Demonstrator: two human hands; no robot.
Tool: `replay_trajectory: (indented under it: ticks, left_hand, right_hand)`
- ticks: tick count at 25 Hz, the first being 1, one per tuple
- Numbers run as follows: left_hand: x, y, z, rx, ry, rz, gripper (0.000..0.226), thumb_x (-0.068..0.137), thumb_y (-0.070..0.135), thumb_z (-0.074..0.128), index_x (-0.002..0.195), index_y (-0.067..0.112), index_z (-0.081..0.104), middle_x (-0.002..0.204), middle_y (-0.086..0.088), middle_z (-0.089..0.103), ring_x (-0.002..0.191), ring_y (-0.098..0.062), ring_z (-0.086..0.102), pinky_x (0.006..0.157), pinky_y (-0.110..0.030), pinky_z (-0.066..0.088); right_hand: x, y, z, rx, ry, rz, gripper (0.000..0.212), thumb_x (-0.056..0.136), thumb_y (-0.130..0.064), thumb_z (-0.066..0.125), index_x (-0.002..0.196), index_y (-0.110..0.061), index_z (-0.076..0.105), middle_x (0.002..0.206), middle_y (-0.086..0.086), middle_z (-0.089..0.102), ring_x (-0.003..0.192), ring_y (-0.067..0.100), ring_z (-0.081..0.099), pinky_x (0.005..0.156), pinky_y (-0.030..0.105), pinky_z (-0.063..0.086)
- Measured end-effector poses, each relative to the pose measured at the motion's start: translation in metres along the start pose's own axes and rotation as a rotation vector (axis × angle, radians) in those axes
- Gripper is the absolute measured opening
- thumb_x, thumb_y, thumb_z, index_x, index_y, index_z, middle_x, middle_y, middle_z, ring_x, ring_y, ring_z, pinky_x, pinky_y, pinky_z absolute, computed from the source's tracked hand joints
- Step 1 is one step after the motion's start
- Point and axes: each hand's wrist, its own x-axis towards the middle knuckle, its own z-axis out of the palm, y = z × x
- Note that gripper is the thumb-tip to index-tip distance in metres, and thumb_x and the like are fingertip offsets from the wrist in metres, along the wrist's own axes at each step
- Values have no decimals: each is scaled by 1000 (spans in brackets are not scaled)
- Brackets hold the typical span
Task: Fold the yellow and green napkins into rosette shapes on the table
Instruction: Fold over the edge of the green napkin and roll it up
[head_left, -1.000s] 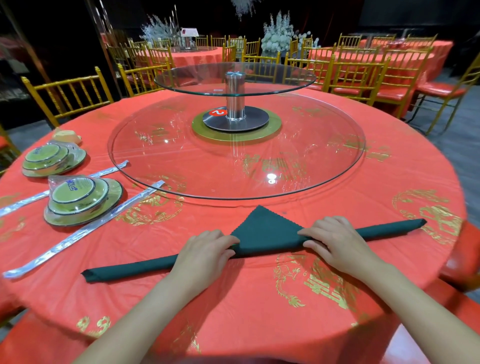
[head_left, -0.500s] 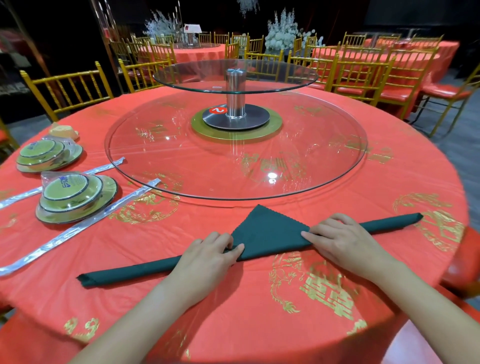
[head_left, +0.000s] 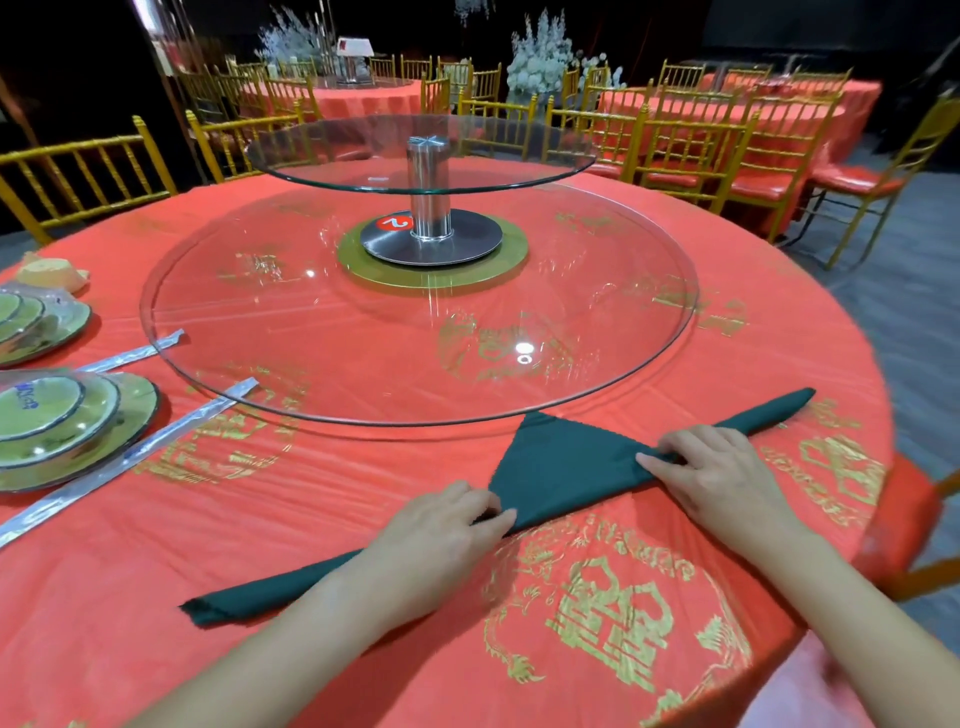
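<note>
Your left grip (head_left: 441, 535) and right grip (head_left: 722, 478) each pinch the green napkin (head_left: 561, 467) at its rolled edge; uneven rolling between them could skew the band.

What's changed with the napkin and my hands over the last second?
Almost nothing. The left hand and right hand still pinch the rolled band of the green napkin, one at each corner of its triangular flap; nothing was grasped or released. The napkin looks more slanted and its tip now meets the rim of the glass turntable, likely just the camera shifting. The wrapped plates are unmoved.
</note>
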Motion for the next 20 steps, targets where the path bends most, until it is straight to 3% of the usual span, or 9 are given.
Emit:
replay_trajectory:
  ticks: [2, 4, 8, 11, 15, 17, 20]
  left_hand:
    - [-10, -9, -8, -68, -46, 62, 29, 84, 22, 63, 113, 19, 65, 111, 5, 65, 88, -18, 62, 70, -26, 53]
    - [-23, -18, -17, -128, -70, 66, 24, 86, 25, 62, 109, 21, 67, 114, 9, 65, 90, -14, 63, 74, -22, 51]
    - [-53, -27, -27, -102, -108, 54, 29, 88, 31, 47, 104, 21, 69, 110, 11, 66, 88, -11, 63, 74, -19, 50]
    - [-73, -35, -33, -98, -124, 41, 29, 88, 32, 48, 105, 22, 70, 112, 13, 66, 89, -11, 63, 73, -19, 52]
    - [-83, -50, -38, -176, -191, 5, 30, 92, 30, 48, 116, 24, 64, 125, 14, 58, 106, -13, 56, 86, -26, 49]
    - [-77, -57, -39, -286, -266, 25, 31, 91, 22, 47, 118, 19, 63, 129, 8, 56, 113, -14, 52, 96, -25, 41]
    - [-60, -71, -42, -461, -423, 13, 38, 84, 0, 48, 117, 10, 65, 130, 0, 56, 117, -13, 52, 97, -10, 32]
  right_hand:
    - [2, -2, -2, -11, -7, 49, 24, 82, -23, 52, 86, -19, 76, 75, 5, 65, 63, 27, 61, 56, 34, 45]
    - [4, -6, -4, -31, -39, 81, 12, 77, -16, 68, 86, -18, 76, 74, 5, 64, 62, 28, 60, 55, 35, 45]
    - [3, -17, -9, -28, -161, 169, 35, 63, -6, 82, 96, -15, 74, 78, 6, 65, 66, 29, 61, 57, 36, 48]
    - [2, -24, -12, -98, -276, 238, 40, 75, -10, 72, 113, -19, 68, 94, 3, 66, 83, 28, 62, 68, 38, 48]
    - [9, -53, -25, -244, -491, 394, 52, 91, -24, 43, 142, -28, 35, 133, -8, 50, 119, 16, 48, 92, 31, 35]
    - [17, -91, -35, -189, -338, 451, 54, 82, -15, 56, 135, -18, 46, 129, 4, 57, 114, 25, 55, 92, 40, 42]
    - [29, -185, -44, 118, -67, 473, 44, 67, -9, 71, 110, -12, 66, 103, 14, 66, 90, 34, 64, 75, 45, 51]
